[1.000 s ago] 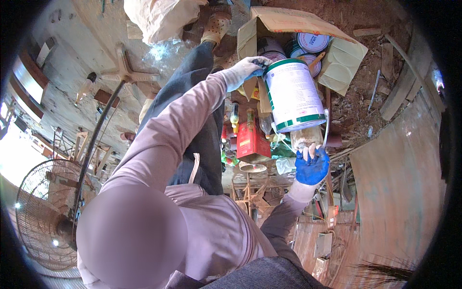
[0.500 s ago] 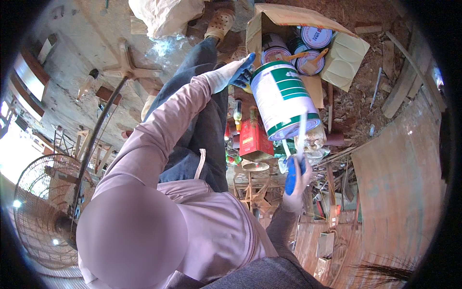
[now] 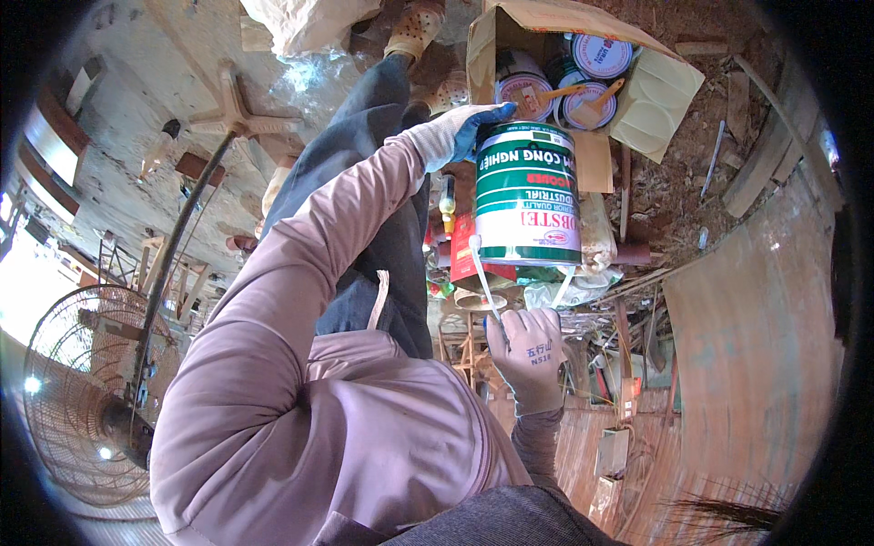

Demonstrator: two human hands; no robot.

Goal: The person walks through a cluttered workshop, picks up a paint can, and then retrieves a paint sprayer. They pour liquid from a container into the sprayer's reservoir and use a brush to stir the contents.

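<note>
A large green and white paint can [image 3: 528, 196] hangs in front of me, its printed label facing up toward me. My left hand [image 3: 466, 135], in a pale work glove with a blue palm, grips the can's far left edge. Around the white bail handle [image 3: 482, 273] at the near end, the gloved fingers of my right hand [image 3: 530, 350] are closed. Just beyond the can stands an open cardboard box [image 3: 583, 25] with several smaller paint cans [image 3: 601, 55] inside. Paintbrushes [image 3: 590, 111] lie across their lids.
Beneath the paint can, partly hidden, is a red tin [image 3: 462, 238] beside a small bottle [image 3: 447, 205]. A standing fan [image 3: 86, 391] is on my left, its base [image 3: 237, 118] farther off. Wood planks [image 3: 787, 136] and a large brown sheet [image 3: 746, 364] line the right side.
The paint can has turned from a slant to nearly straight, bringing its printed front into view. My right hand has moved left and shows its back. My left hand has shifted slightly right.
</note>
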